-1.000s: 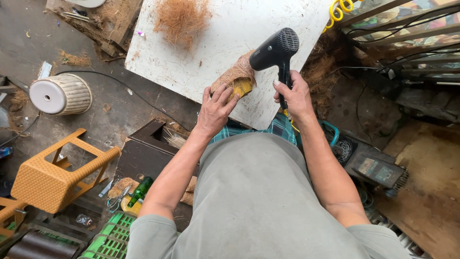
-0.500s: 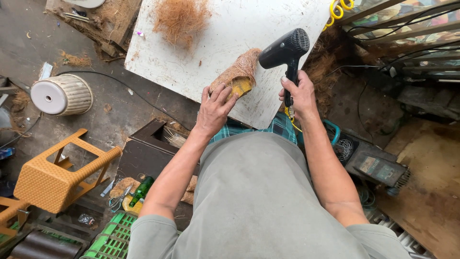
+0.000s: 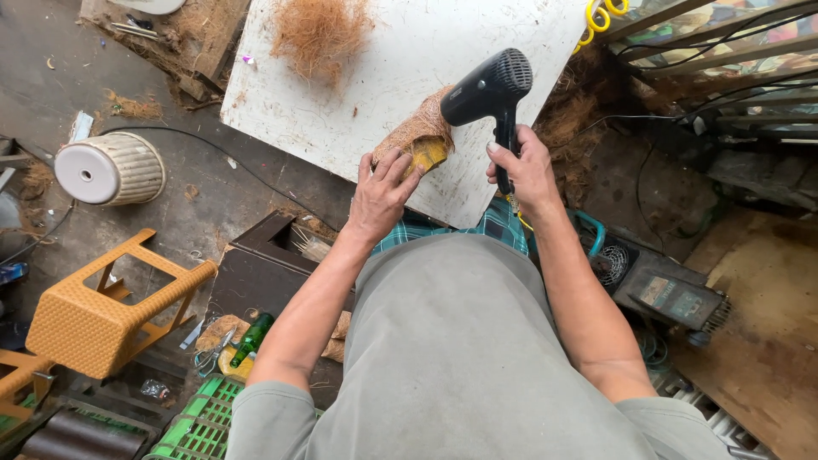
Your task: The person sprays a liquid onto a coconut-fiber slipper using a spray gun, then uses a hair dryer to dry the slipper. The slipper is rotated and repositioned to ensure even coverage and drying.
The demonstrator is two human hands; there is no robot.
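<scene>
My right hand (image 3: 526, 169) grips the handle of a black hair dryer (image 3: 488, 88), whose nozzle points left and down at a brown fibre piece with a yellow end (image 3: 417, 139). That piece lies on a white board (image 3: 366, 77) near its front corner. My left hand (image 3: 380, 192) presses on the piece from the near side, fingers spread over it. A loose heap of coconut fibre (image 3: 319, 30) sits farther back on the board.
A white overturned basket (image 3: 111, 169) and an orange woven stool (image 3: 106, 307) stand on the floor at left. A green bottle (image 3: 251, 338) and green crate (image 3: 200, 426) lie below. A grey device (image 3: 673, 298) sits at right. A dark box (image 3: 264, 268) is under the board's edge.
My right hand has swung the hair dryer: it rose and tilted, and its nozzle now aims down-left onto the fibre piece. My left hand stays on the piece.
</scene>
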